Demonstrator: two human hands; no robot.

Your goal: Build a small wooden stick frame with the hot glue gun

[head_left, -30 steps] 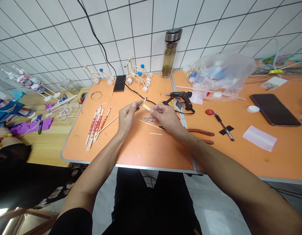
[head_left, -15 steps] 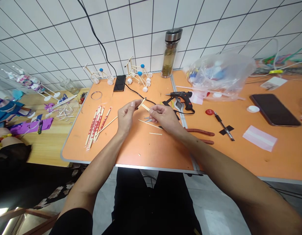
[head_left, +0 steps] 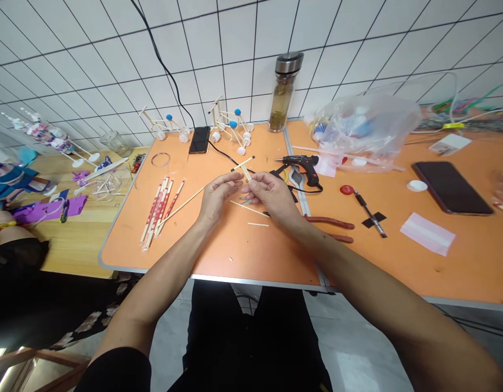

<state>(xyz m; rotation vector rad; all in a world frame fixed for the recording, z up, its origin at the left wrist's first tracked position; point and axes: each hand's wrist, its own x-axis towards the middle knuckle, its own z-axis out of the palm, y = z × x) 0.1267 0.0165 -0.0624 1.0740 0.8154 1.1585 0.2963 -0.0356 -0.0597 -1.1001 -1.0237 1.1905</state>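
My right hand [head_left: 271, 193] pinches the stem of a T-shaped piece of thin wooden sticks [head_left: 244, 165]. Its crossbar has dark ends and tilts up to the right. Just left of it is my left hand [head_left: 219, 196], fingers stretched and apart, apparently with nothing in them. Whether its fingertips still brush the piece I cannot tell. Below the hands lie a cut stick [head_left: 249, 207] and a shorter stick [head_left: 258, 224]. Pliers with red handles [head_left: 331, 220] lie partly hidden under my right forearm. A loose chopstick [head_left: 182, 208] runs out from behind my left hand.
Wrapped chopsticks [head_left: 157, 212] lie to the left. Stick models [head_left: 231, 124] with blue balls and a phone [head_left: 200, 140] stand or lie at the back. A glass bottle [head_left: 282, 92], a glue gun [head_left: 302, 166], a plastic bag [head_left: 363, 128] and a pen [head_left: 372, 212] are rightward. Another person sits left.
The stick piece has turned upward in my right hand, its crossbar now tilting up to the right. My left fingers have loosened from it and spread.
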